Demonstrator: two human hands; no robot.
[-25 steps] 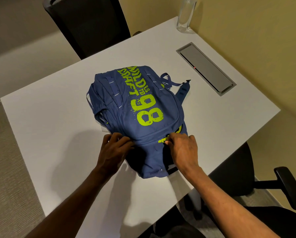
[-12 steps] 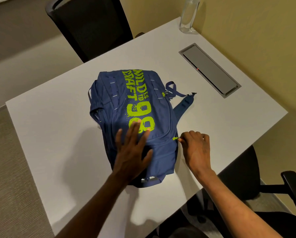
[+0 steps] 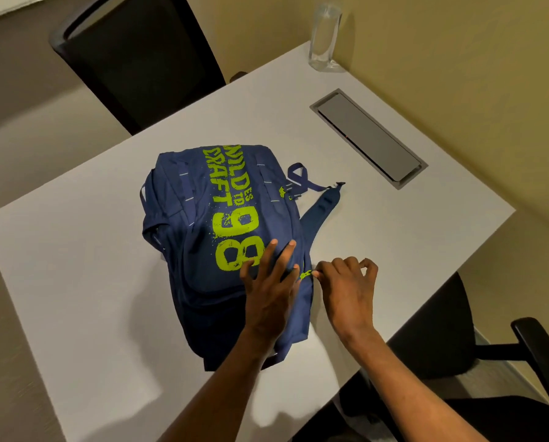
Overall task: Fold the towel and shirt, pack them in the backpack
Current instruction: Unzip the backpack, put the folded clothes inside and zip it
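I am looking down at the backpack (image 3: 222, 237), which is lying flat on the white table (image 3: 75, 282) in the middle of the frame, its green "98" print facing up. My left hand (image 3: 268, 291) is pressing down on the lower right part of the bag, its fingers straight and spread, the tips reaching the bottom of the print. My right hand (image 3: 346, 288) is sitting just beside it at the bag's right edge, pinching the green zip pull (image 3: 305, 275) between thumb and forefinger while the other fingers are curling loosely above. A strap (image 3: 319, 208) is trailing out over the table from the bag's right side, toward the grey hatch (image 3: 368, 138) set into the tabletop in the upper right. A clear glass (image 3: 325, 36) is standing at the table's far corner near the top of the frame. One black chair (image 3: 145, 59) is showing in the upper left and another (image 3: 442, 339) in the lower right.
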